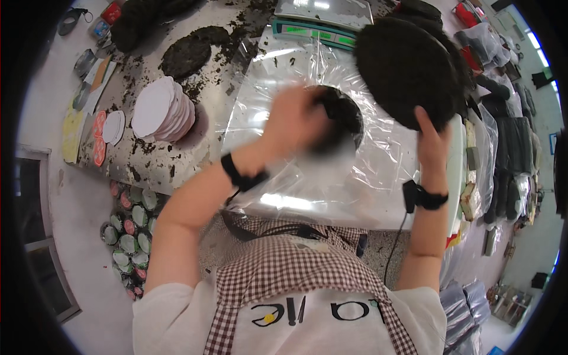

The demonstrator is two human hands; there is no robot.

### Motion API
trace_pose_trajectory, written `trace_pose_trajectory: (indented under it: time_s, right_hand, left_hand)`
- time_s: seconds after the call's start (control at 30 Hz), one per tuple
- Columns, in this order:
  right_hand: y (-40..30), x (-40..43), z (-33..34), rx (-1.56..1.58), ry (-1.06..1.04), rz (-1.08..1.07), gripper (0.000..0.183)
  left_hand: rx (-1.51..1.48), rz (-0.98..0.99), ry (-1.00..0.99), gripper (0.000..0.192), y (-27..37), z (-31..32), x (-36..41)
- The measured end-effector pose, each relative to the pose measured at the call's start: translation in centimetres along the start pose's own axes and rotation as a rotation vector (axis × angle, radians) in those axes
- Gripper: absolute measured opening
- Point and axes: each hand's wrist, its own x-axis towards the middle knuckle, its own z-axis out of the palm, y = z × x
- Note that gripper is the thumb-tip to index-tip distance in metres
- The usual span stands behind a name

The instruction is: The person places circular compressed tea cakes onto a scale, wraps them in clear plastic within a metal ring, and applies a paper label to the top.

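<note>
My left hand [295, 122], blurred by motion, is over a dark round cake of dried seaweed-like material [348, 111] lying on clear plastic film [284, 177]; its fingertips seem to be at dark pieces, but the blur hides what they hold. On the right, my right hand [432, 137] grips the near edge of a large dark disc [404, 71] of similar material, raised and tilted beside the film. Behind the film stands a digital scale [315, 33] with a lit green display. A stack of round white paper discs [162, 111] sits to the left.
Dark flakes litter the metal table [208, 155]. Further flat dark discs [186, 55] lie at the back left, with a dark pile [133, 22] behind. Red and white labels [100, 137] are at the left edge. Many wrapped dark bundles [514, 146] stand on the right.
</note>
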Motion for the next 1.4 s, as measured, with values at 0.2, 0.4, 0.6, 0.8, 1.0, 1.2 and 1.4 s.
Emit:
trace_pose_trajectory:
  time_s: [0.2,0.4,0.6,0.8,1.0,1.2,1.4]
  right_hand:
    - [-4.1,-1.8,7.6,-0.688,-0.372,-0.696,0.055]
    - [3.7,-4.2,7.4,-1.075,-0.601,-0.812,0.057]
    - [0.4,-3.6,7.2,-0.973,-0.898,-0.541,0.065]
    - [2.8,0.0,10.2,-0.889,-0.775,-0.325,0.064]
    - [8.0,-1.2,11.4,-0.98,-0.82,-0.283,0.076]
    - [8.8,-1.7,11.5,-1.073,-0.796,-0.318,0.076]
    - [10.1,0.6,11.3,-1.03,-0.935,-0.328,0.066]
  left_hand:
    - [0.335,0.705,-0.512,0.047,1.6,8.4,-11.2]
    - [-0.264,0.293,-1.287,0.041,5.4,4.0,-6.7]
    - [0.073,0.04,-0.121,0.056,3.4,-2.3,-0.6]
    - [0.341,-0.131,-0.606,0.073,3.2,-0.3,2.4]
    - [0.463,-0.131,-0.747,0.067,2.8,0.8,2.7]
    - [0.447,-0.089,-0.683,0.058,1.2,2.4,1.6]
    - [0.824,-0.114,-0.482,0.047,-0.3,7.6,-0.9]
